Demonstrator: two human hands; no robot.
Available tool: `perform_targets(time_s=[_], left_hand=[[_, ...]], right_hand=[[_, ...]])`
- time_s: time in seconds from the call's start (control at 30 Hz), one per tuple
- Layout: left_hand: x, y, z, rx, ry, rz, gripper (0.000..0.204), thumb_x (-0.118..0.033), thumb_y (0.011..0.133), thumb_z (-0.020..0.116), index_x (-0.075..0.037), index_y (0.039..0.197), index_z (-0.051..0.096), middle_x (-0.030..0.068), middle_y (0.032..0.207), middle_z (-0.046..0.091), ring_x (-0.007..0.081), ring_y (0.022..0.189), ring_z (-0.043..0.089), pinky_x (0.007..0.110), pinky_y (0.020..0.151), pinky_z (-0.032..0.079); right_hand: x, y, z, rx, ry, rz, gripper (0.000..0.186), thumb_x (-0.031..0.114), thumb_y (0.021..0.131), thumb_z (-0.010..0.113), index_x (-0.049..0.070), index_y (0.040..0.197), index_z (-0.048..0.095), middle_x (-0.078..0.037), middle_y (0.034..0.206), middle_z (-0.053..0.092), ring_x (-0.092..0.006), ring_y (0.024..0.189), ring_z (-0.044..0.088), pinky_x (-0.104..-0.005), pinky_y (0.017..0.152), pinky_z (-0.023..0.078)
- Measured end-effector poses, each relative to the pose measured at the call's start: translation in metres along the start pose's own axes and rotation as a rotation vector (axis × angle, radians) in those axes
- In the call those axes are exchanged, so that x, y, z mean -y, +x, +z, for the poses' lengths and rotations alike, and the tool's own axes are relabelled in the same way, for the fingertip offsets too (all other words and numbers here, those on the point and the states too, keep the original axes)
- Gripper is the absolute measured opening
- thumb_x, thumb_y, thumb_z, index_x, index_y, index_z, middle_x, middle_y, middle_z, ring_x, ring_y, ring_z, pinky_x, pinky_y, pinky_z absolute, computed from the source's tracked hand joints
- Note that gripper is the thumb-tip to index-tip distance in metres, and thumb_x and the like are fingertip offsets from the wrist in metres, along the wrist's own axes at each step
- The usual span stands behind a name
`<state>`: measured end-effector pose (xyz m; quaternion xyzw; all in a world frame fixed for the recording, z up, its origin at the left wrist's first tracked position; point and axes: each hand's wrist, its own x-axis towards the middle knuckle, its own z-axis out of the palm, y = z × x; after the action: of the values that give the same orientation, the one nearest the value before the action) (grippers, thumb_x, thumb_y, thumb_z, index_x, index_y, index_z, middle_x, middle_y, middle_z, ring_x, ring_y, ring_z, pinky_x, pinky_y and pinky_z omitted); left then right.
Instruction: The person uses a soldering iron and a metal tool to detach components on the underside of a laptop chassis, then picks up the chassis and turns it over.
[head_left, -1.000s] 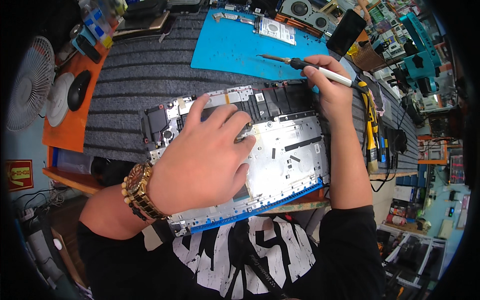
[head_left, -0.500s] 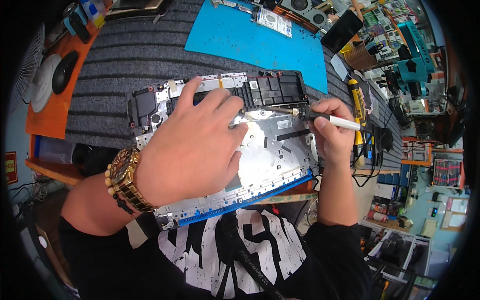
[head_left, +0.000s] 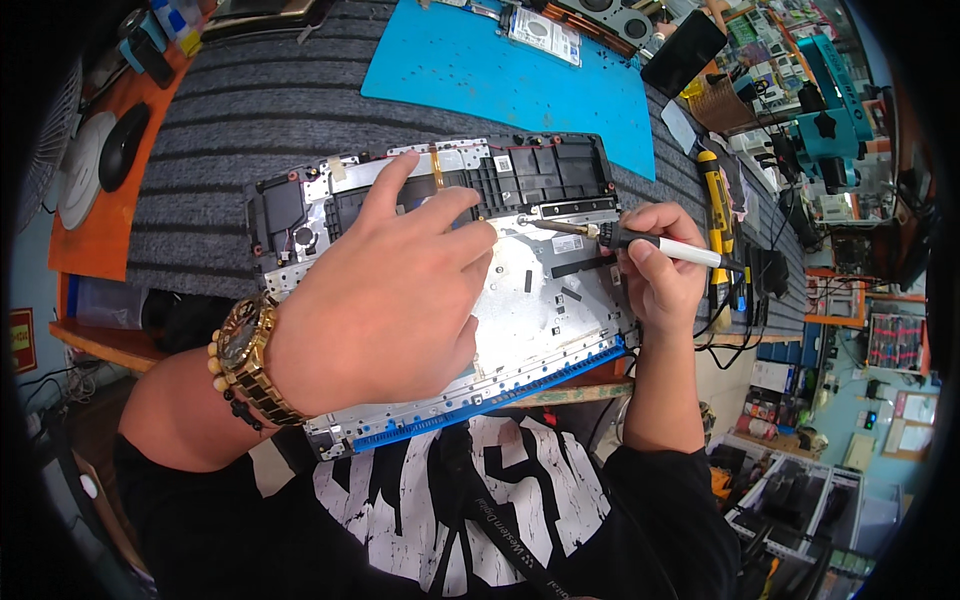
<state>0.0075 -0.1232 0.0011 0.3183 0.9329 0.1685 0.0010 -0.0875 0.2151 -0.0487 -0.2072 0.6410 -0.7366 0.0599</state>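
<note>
My left hand (head_left: 375, 300) splayed over laptop chassis (head_left: 510, 310), likely bracing it; right hand (head_left: 665, 285) pinches soldering iron (head_left: 617, 237) pen-style, presumably for aim.

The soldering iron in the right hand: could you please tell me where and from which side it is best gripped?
Probably by the handle of the soldering iron, coming from the right, as the right hand holds it. Its thick black-and-white handle points right, while the slim metal shaft, possibly hot, points left over the silver panel and is best avoided.
</note>
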Motion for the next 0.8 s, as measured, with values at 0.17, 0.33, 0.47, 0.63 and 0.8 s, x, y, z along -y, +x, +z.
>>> perform_targets(time_s=[0.17, 0.33, 0.47, 0.63, 0.8], left_hand=[[0.000, 0.001, -0.001, 0.012, -0.040, -0.003, 0.053, -0.022, 0.094, 0.081, 0.008, 0.138, 0.079, 0.0155, 0.141, 0.077, 0.0377, 0.152, 0.062, 0.077, 0.139, 0.029], [0.002, 0.002, 0.001, 0.012, -0.084, -0.007, 0.055, -0.024, 0.096, 0.082, 0.008, 0.140, 0.077, 0.0154, 0.143, 0.076, 0.0370, 0.150, 0.063, 0.076, 0.140, 0.028], [-0.001, 0.004, 0.008, -0.051, -0.095, -0.004, 0.056, -0.027, 0.099, 0.081, 0.008, 0.142, 0.077, 0.0154, 0.146, 0.075, 0.0372, 0.150, 0.063, 0.075, 0.141, 0.026], [-0.001, 0.004, 0.009, -0.036, -0.100, -0.009, 0.057, -0.029, 0.100, 0.079, 0.008, 0.144, 0.077, 0.0166, 0.150, 0.075, 0.0389, 0.152, 0.062, 0.076, 0.141, 0.025], [-0.001, 0.005, 0.007, -0.050, -0.112, -0.027, 0.058, -0.030, 0.100, 0.079, 0.009, 0.144, 0.078, 0.0177, 0.153, 0.075, 0.0404, 0.154, 0.061, 0.077, 0.141, 0.024]], right_hand=[[-0.002, -0.003, -0.003, -0.021, -0.068, 0.009, 0.023, 0.004, 0.100, 0.085, -0.004, 0.118, 0.073, -0.011, 0.103, 0.079, -0.0120, 0.082, 0.072, -0.0270, 0.072, 0.056], [-0.007, -0.005, -0.005, -0.002, -0.093, -0.020, 0.024, 0.006, 0.100, 0.087, -0.004, 0.117, 0.073, -0.011, 0.103, 0.079, -0.0116, 0.082, 0.070, -0.0269, 0.072, 0.055], [-0.007, -0.009, -0.006, 0.002, -0.068, -0.036, 0.024, 0.006, 0.100, 0.087, -0.003, 0.116, 0.072, -0.012, 0.104, 0.079, -0.0118, 0.083, 0.070, -0.0264, 0.071, 0.054], [-0.005, -0.011, -0.004, -0.006, -0.022, -0.025, 0.023, 0.006, 0.100, 0.086, -0.003, 0.116, 0.072, -0.012, 0.108, 0.078, -0.0129, 0.087, 0.070, -0.0283, 0.077, 0.055], [-0.004, -0.006, -0.004, 0.017, -0.119, -0.053, 0.024, 0.006, 0.100, 0.086, -0.002, 0.117, 0.072, -0.010, 0.111, 0.077, -0.0124, 0.094, 0.068, -0.0300, 0.085, 0.054]])
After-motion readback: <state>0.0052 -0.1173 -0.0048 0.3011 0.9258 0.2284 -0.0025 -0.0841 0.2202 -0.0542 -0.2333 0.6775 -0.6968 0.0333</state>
